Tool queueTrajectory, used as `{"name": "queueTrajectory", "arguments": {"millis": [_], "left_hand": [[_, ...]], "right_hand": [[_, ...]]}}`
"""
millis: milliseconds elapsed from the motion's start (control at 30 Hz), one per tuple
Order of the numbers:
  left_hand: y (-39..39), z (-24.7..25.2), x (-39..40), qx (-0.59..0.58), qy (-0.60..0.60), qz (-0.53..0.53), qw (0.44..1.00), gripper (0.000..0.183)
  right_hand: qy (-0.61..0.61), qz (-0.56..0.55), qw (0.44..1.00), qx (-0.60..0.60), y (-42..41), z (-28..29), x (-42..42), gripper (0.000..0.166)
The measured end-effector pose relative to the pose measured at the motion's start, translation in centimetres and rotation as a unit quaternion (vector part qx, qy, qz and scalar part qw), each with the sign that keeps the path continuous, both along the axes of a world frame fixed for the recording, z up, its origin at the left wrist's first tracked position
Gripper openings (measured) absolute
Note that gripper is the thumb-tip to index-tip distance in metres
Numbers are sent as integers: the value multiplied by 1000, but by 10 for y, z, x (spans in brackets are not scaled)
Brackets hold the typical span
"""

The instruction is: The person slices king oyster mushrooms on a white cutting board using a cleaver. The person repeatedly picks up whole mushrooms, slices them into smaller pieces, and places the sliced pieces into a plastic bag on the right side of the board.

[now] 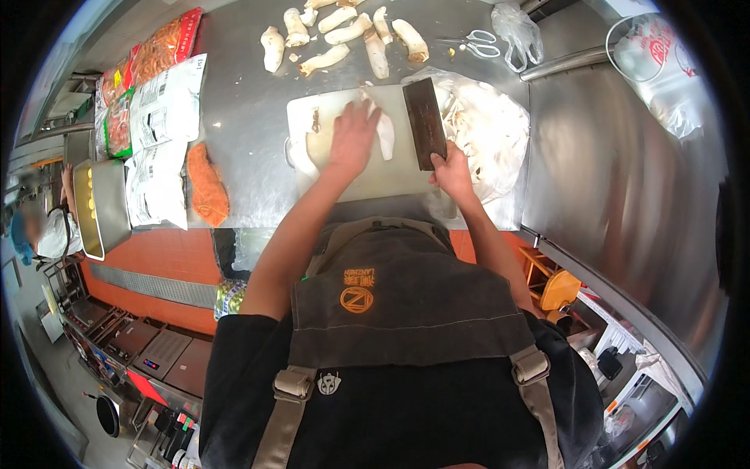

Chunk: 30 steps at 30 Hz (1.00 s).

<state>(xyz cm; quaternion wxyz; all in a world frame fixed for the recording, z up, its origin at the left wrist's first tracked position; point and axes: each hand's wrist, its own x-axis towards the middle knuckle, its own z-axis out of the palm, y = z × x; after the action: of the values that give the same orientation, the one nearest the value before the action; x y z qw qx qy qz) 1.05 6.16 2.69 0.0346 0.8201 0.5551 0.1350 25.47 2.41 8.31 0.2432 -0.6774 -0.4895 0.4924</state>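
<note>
My right hand (454, 172) grips the handle of a dark, broad-bladed cleaver (425, 123). The blade is over the right edge of a white cutting board (357, 189). On the board, the fingers of my left hand (353, 136) lie over a pale king oyster mushroom (385, 138) and hold it down; part of it is hidden beneath them. Left of that hand lie a brown trimmed scrap (316, 121) and a white mushroom piece (302, 161) at the board's edge. To the right, a clear plastic bag (495, 138) contains many pale mushroom slices.
Several whole king oyster mushrooms (347, 29) lie at the back of the steel table (246, 117), near white-handled scissors (477, 44). Food packages (167, 105) and an orange cloth (208, 186) are at left. A steel wall (615, 164) borders the right side. Another person (55, 231) is far left.
</note>
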Motion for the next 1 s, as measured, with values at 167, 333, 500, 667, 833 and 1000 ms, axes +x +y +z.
{"name": "queueTrajectory", "arguments": {"millis": [167, 333, 500, 667, 833, 1000], "left_hand": [[34, -15, 24, -14, 96, -112, 989, 45], [39, -12, 16, -94, 53, -113, 988, 29], [24, -13, -8, -74, -18, -125, 989, 30], [-17, -10, -18, -8, -57, -173, 983, 39], [-27, -35, -22, -90, -34, -70, 993, 53], [-34, -32, 8, -192, -257, 182, 930, 61]], "right_hand": [[11, -37, 999, -27, -21, -9, 8, 13], [-24, -21, 999, -21, -36, -25, 14, 17], [-36, -7, 999, -28, -43, -32, 12, 16], [-112, 56, 991, 41, -51, -60, 16, 22], [-181, 101, 975, 76, -47, -51, 9, 20], [-173, 97, 975, 97, -42, -52, 6, 18]]}}
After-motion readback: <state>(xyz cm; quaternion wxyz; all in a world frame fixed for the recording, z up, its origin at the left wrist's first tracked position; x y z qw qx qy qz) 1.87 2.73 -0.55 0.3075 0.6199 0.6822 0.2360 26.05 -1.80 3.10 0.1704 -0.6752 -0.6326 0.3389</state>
